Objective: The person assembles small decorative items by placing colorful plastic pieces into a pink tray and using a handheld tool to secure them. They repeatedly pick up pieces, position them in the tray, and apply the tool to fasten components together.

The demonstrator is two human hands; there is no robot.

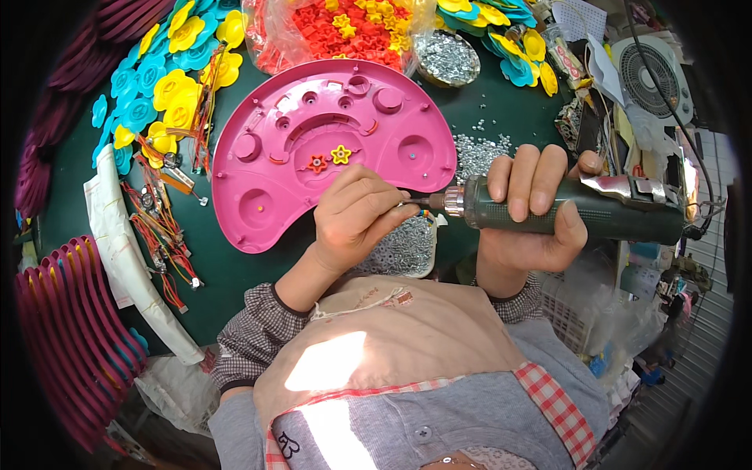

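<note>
My right hand (540, 196) is wrapped round a dark green electric screwdriver (627, 221), which lies level with its bit pointing left. At the bit's tip my left hand (354, 210) pinches with thumb and fingers; whatever is between them is too small to make out. Just beyond my left hand a pink curved plastic panel (268, 178) rests on the table, its posts and recesses facing up. A red star-shaped piece (316, 163) and a yellow star-shaped piece (340, 154) sit in its middle. Below the bit stands a tray (433, 244) full of small screws, partly covered by my left hand.
Loose screws (479, 160) lie right of the panel, near a bowl (446, 59) of metal parts. Behind are a bag of red stars (333, 31) and yellow and blue flower pieces (184, 90). Wired parts (160, 227) and stacked magenta panels (66, 329) are left; a fan (650, 74) stands right.
</note>
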